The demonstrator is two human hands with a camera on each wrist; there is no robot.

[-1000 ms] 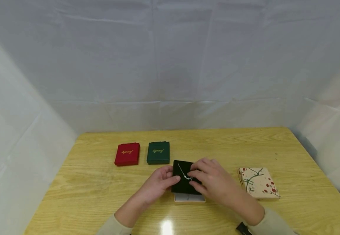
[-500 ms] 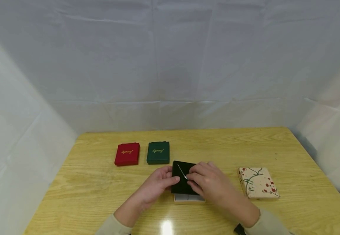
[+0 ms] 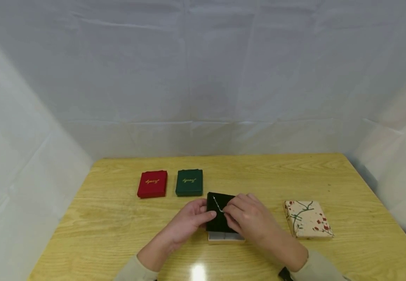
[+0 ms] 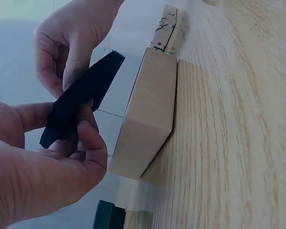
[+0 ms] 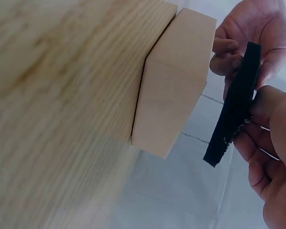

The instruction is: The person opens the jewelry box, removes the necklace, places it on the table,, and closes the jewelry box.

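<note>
My left hand (image 3: pixel 185 220) holds a square black jewelry pad (image 3: pixel 217 223) by its left edge, thumb on the face and fingers behind. A thin silver necklace (image 3: pixel 217 203) runs down across the pad's face. Over the pad's right side, my right hand (image 3: pixel 255 219) pinches the necklace with thumb and fingertips, covering its lower part. Tilted, the pad stands above a jewelry box base (image 3: pixel 226 242), which shows plain beige sides in the wrist views. Two strands of chain (image 5: pixel 195 138) stretch from behind the pad to the box.
A box lid with a floral branch print (image 3: pixel 308 219) lies to the right. Red (image 3: pixel 152 184) and green (image 3: pixel 189 182) jewelry boxes with gold lettering sit further back on the wooden table (image 3: pixel 101 222). White sheeting (image 3: pixel 210 78) hangs around the table.
My right hand has shifted slightly left on the pad, its fingertips closing on the necklace. Less of the necklace's lower part shows. My left hand keeps its grip on the pad.
</note>
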